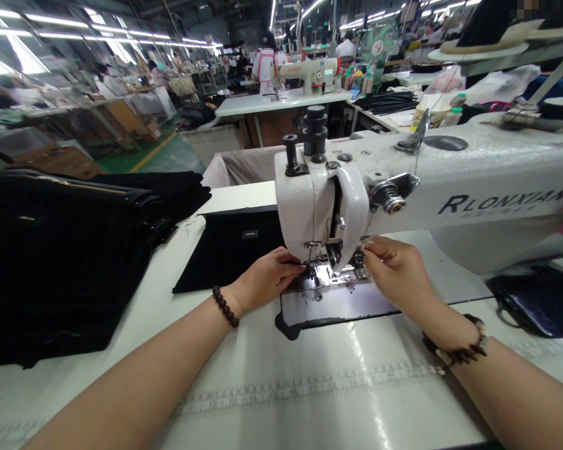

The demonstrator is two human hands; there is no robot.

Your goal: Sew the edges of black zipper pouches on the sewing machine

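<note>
A white sewing machine (pixel 403 187) stands on the white table (pixel 309 387). A flat black fabric piece (pixel 229 250) with a small label lies to the left of the machine head. My left hand (pixel 267 278) rests with fingers closed on the fabric's edge beside the presser foot (pixel 333 256). My right hand (pixel 396 272) is on the other side of the foot, fingers bent and touching the area by the needle plate (pixel 338 294). What its fingertips hold is too small to make out. Both wrists wear bead bracelets.
A tall pile of black fabric (pixel 60 262) fills the table's left side. A dark bag-like item (pixel 539 300) lies at the right under the machine arm. A ruler scale is printed along the table front (pixel 300 390). Other sewing stations and people are in the background.
</note>
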